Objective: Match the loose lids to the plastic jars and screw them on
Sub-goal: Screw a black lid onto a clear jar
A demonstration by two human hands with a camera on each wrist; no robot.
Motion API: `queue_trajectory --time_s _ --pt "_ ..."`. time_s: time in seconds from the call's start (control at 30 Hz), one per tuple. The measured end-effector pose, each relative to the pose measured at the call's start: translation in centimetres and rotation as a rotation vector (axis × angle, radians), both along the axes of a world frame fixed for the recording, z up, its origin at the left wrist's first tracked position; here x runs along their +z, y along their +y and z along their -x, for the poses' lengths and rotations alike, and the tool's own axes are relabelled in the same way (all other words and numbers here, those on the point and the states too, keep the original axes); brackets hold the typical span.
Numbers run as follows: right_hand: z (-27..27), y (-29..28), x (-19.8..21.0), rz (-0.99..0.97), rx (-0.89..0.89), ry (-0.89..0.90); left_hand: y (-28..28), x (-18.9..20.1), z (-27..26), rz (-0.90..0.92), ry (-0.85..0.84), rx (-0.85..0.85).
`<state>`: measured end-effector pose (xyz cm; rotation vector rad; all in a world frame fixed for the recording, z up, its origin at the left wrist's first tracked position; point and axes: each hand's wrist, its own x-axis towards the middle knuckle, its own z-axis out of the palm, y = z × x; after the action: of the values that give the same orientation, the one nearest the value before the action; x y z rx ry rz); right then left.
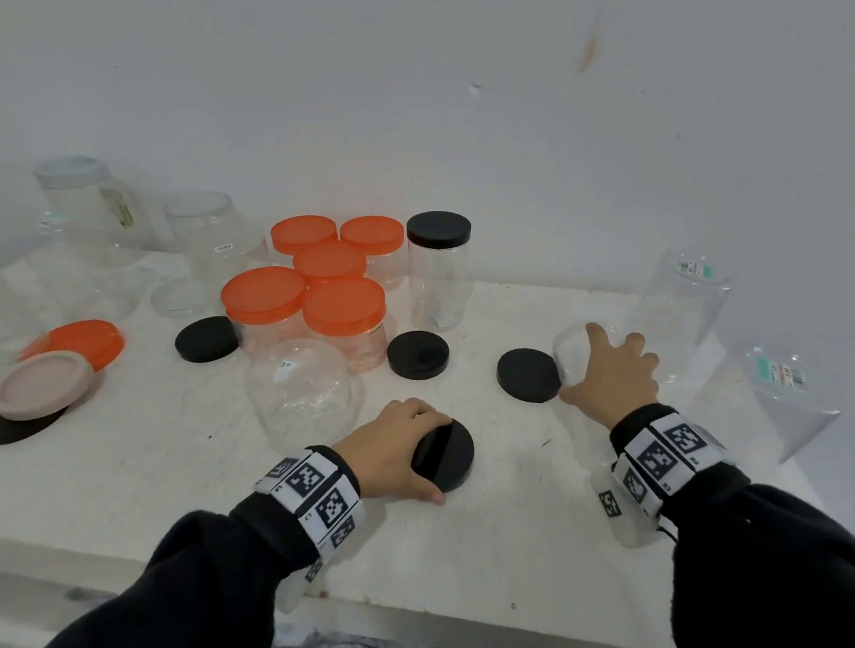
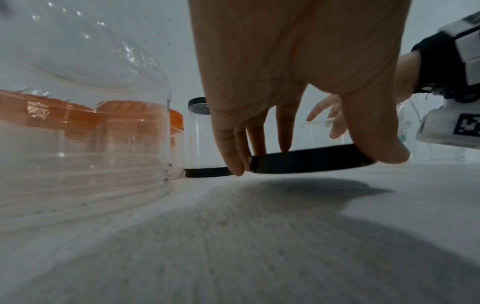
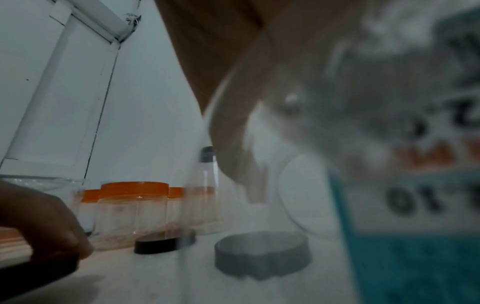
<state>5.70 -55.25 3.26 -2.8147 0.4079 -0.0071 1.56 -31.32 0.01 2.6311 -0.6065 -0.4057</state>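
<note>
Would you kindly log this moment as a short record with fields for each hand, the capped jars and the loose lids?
left hand: grips a black lid by its rim, tilted off the table
right hand: grips the top of a clear open jar
capped jars: five orange-lidded, one black-lidded
loose black lids nearby: three, flat on the table

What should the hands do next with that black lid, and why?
Probably lift the black lid over to the clear jar and set it on the mouth. The left hand already pinches the lid by its rim, tilted off the table, and the right hand grips that open jar, which has no lid.
</note>
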Motion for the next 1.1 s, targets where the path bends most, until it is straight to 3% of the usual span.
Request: queue_trajectory --time_s 0.23,0.43,0.8,1.1 --pt "1.4 0.3 1.8 -0.199 0.025 -0.057 0.2 0.0 -0.2 0.103 -0.057 0.036" --pt "2.4 1.5 3.3 -0.477 0.151 -0.043 0.3 0.1 -0.2 0.239 -0.208 0.094" --pt "2.7 4.8 1.6 -0.844 0.305 -0.059 2.3 2.6 -0.6 0.554 -0.43 0.338" --pt "2.7 6.1 0.1 -0.935 0.435 -0.055 2.3 4.3 -0.9 0.827 -0.376 0.428"
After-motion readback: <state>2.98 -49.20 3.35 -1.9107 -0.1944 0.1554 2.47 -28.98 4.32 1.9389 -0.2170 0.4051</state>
